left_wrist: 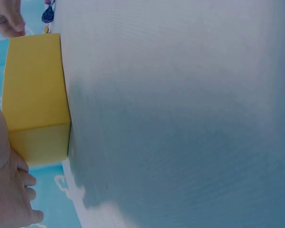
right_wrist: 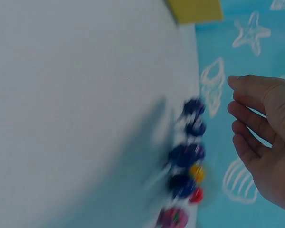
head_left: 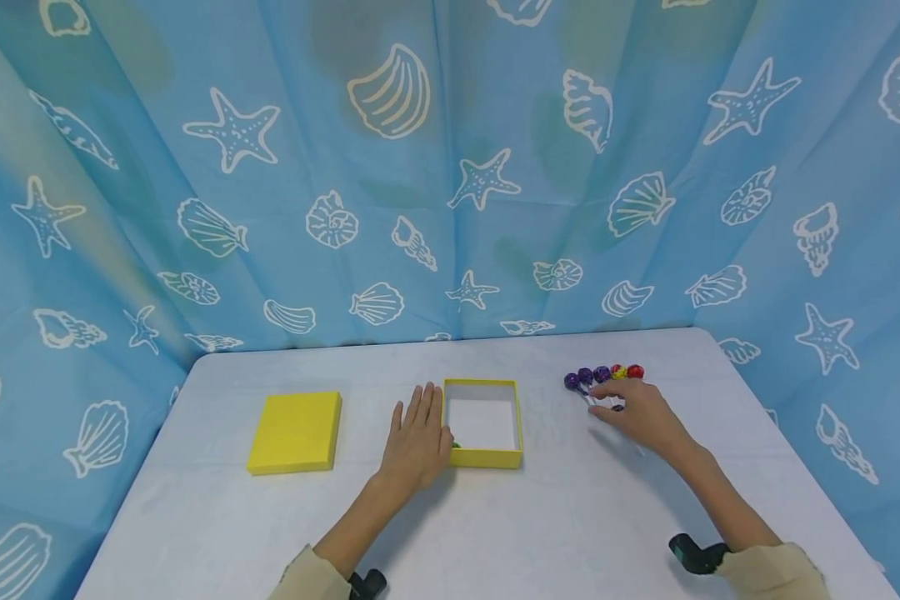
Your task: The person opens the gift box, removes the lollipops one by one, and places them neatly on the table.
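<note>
Resting flat, fingers straight and together, the left hand (head_left: 417, 440) touches the open yellow box (head_left: 483, 457); the right hand (head_left: 640, 414), fingers loosely curled, hovers over lollipops (head_left: 602, 374).

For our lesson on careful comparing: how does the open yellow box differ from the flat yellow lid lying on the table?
The open yellow box shows a hollow white inside; the flat yellow lid shows only a plain yellow top. The box is touched by the left hand, whose straight fingers lie along its side; the lid lies apart, untouched. The box sits mid-table, the lid further left. Both are square, yellow and rest on the white table.

Even soft light, blurred wrist views
</note>
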Demonstrator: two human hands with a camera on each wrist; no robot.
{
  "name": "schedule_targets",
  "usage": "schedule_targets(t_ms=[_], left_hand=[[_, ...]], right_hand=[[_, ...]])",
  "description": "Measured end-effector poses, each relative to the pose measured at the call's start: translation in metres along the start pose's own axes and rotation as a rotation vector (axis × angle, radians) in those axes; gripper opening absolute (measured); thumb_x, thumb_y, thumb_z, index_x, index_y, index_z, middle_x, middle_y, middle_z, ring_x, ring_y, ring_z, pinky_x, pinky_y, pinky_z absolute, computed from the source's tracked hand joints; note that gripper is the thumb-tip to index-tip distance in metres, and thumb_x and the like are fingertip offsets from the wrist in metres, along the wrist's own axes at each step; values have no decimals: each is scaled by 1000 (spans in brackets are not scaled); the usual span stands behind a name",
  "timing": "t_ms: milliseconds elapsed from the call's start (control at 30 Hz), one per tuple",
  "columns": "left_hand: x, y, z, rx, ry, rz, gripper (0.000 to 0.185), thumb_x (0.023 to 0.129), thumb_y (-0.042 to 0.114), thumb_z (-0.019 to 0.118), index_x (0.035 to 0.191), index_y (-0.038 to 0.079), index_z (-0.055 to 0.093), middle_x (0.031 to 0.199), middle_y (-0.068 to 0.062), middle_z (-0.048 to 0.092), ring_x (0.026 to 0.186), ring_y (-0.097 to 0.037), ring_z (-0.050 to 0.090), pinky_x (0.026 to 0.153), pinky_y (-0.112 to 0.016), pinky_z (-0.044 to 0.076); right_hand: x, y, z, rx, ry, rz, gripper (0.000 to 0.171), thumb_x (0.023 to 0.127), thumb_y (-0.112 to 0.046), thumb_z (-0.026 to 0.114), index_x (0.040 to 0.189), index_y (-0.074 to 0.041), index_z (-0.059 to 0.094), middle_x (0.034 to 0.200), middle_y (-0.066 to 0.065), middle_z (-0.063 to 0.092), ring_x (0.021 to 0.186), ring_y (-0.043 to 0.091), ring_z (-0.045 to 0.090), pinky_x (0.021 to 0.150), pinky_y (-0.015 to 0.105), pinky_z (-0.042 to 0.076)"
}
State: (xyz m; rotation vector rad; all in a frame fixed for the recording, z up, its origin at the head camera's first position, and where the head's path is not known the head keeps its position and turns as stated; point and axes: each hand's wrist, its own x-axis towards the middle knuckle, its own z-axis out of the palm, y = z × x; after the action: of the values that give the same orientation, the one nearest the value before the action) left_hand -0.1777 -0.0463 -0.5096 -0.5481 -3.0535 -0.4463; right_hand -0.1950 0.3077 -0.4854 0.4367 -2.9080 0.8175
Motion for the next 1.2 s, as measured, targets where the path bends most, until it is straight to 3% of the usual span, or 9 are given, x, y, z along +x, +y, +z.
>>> schedule_targets(t_ms=[333,533,700,900,1200], left_hand=[[0,0,2,-11,7,0,60,106,27,34,156,-3,23,163,-18,21,150,-33,14,117,-56,12],[0,1,1,-10,10,-5,60,106,28,35,156,-3,23,163,-17,21,150,-32,14,117,-55,12],[0,2,-1,13,11,-7,60,106,28,36,156,-3,25,162,-17,22,150,-33,15,117,-55,14],[-1,1,-1,18,9,-8,60,106,28,36,156,-3,25,162,-17,23,150,-32,16,117,-56,14],[-2,1,-3,19,2,3,60,106,27,37,156,-4,25,162,-18,23,150,-33,16,117,-56,14]], right_hand=[[18,-66,25,131,-90,-80,28,90,-17,76,116,-9,74,112,6,72,107,30,65,89,51,53],[30,-93,44,238,-148,-113,29,90,-14,75,117,-7,73,113,8,71,106,29,65,92,46,52],[41,-106,55,287,-213,-184,30,91,-13,75,119,-3,72,114,12,71,105,30,66,91,39,53],[54,-115,72,290,-306,-267,28,91,-14,75,116,-3,74,110,10,73,97,21,69,85,27,54],[62,-123,88,262,-385,-331,24,90,-12,75,113,-6,76,105,6,75,89,10,69,79,24,55]])
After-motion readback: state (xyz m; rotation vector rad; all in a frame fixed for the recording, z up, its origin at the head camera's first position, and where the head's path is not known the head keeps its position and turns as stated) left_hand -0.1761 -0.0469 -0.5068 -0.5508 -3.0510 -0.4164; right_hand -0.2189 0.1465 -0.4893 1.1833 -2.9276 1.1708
